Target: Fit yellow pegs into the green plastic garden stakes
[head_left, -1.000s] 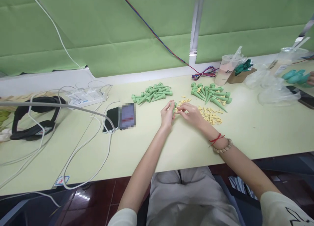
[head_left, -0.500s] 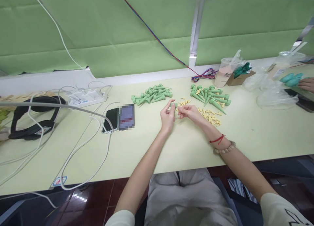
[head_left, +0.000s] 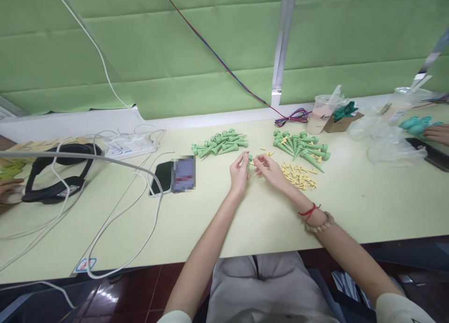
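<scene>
My left hand point(head_left: 239, 172) holds a green plastic cone spike point(head_left: 248, 163) upright between its fingers, above the pale table point(head_left: 245, 210). My right hand point(head_left: 267, 168) is close beside it, its fingertips pinched near the spike's top; whether they hold a small yellow piece I cannot tell. A heap of green spikes point(head_left: 220, 143) lies just beyond my left hand. A second heap of green spikes point(head_left: 301, 145) lies beyond my right hand. Several small yellow pieces point(head_left: 299, 177) are scattered to the right of my right hand.
Two phones point(head_left: 173, 175) lie left of my hands, with white cables point(head_left: 115, 210), a power strip point(head_left: 128, 145) and a black headset point(head_left: 56, 173) further left. A drink cup point(head_left: 321, 112), a cardboard box point(head_left: 342, 119) and plastic bags point(head_left: 389, 135) stand at the back right. Another person's hand point(head_left: 437, 133) rests at the right edge.
Both hands have stayed together over the table, turning the green spike slightly. The camera has tilted up a little, so everything sits lower in the picture.
</scene>
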Action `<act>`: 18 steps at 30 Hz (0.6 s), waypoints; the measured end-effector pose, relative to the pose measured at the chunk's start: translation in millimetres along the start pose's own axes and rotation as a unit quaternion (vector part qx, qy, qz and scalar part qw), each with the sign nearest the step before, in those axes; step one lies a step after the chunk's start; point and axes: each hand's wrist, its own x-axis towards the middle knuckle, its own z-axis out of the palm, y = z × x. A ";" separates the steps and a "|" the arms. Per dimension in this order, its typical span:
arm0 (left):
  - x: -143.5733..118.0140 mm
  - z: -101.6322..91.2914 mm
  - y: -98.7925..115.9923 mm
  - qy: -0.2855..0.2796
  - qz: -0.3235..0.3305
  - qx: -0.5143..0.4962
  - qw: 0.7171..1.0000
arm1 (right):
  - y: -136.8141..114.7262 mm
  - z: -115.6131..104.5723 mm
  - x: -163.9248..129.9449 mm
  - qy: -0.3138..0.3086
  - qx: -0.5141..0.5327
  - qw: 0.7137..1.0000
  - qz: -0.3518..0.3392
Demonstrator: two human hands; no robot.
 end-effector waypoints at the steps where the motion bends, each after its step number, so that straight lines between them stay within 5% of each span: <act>1: 0.7 -0.5 0.5 0.001 -0.003 -0.005 1.000 | 0.0 -1.0 -0.1 0.008 -0.030 0.999 -0.036; 5: 1.0 -1.8 3.6 -0.017 -0.013 -0.019 1.000 | -3.5 -7.9 -0.4 0.000 -0.148 0.974 -0.171; 8: -2.4 -0.1 4.5 -0.030 -0.013 -0.018 0.999 | -7.1 -11.8 -1.2 -0.016 -0.171 0.967 -0.190; 13: -8.8 1.4 2.9 -0.022 0.062 0.023 0.998 | -7.5 -7.2 -2.6 -0.085 -0.015 0.994 -0.072; 18: -7.8 -2.4 2.1 -0.028 0.112 0.055 0.992 | -6.5 1.2 -2.7 -0.142 0.088 0.986 0.011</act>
